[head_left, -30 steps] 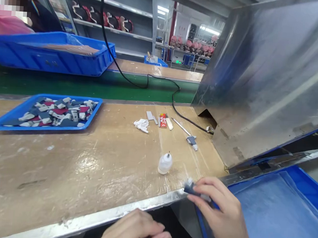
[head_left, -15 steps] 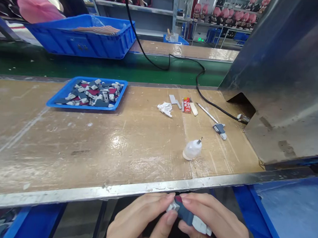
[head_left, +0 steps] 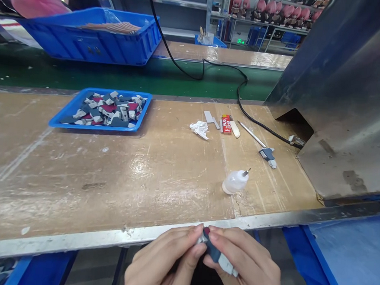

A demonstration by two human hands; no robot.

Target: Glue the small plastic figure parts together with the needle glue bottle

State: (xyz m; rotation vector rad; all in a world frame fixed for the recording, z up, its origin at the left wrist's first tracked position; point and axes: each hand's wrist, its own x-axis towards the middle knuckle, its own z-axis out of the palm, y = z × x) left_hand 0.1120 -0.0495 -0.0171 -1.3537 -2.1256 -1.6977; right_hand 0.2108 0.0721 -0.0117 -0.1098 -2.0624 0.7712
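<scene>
Just below the bench's metal front edge, my left hand (head_left: 165,262) and my right hand (head_left: 246,268) are closed together on a small dark-blue and white plastic part (head_left: 216,253). Thumbs and fingertips of both hands pinch it; part of it is hidden by my fingers. A small squat glue bottle (head_left: 235,182) with a needle tip stands on the wooden bench (head_left: 125,177) just beyond my hands. A shallow blue tray (head_left: 63,118) heaped with several similar blue, white and red parts lies at the bench's far left.
White crumpled tissue (head_left: 199,128), a red packet (head_left: 224,123), a thin tool (head_left: 253,140) and another small part (head_left: 269,155) lie at the back. A big metal housing (head_left: 349,97) fills the right. A blue bin (head_left: 348,253) sits low right. Behind, a green belt (head_left: 84,72), blue crate (head_left: 92,44), a person in pink.
My right hand carried the part from the bench edge at the right to in front of me, and my left hand joined it. Both hands have risen slightly toward the edge.
</scene>
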